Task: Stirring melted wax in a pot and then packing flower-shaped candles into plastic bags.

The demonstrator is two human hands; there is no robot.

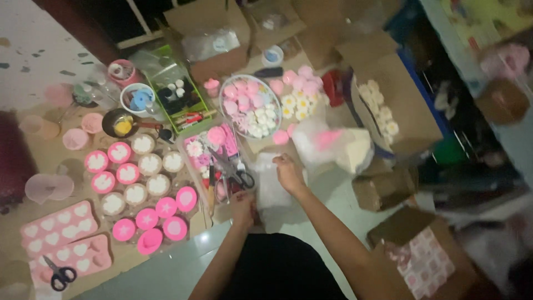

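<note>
on the floor in front of the person, both hands hold a clear plastic bag [272,186]. the right hand [288,172] pinches the bag's top edge with curled fingers; the left hand [244,206] grips its lower left corner, fingers closed on the plastic. the bag lies flat between the two hands, just right of a clear tray [195,172] that holds black scissors [236,173] and pink and white bits. left of the tray, round pink and white moulds [141,186] sit in rows on cardboard, with pink heart trays [58,225] and small scissors [60,274] nearer the person. above the hands stands a bowl [227,114] of pink and white flowers, with more flowers [300,91] beside it. to the right, a crumpled bag [333,144] with something white and pink inside lies near an open box [411,116] of white flowers.
</note>
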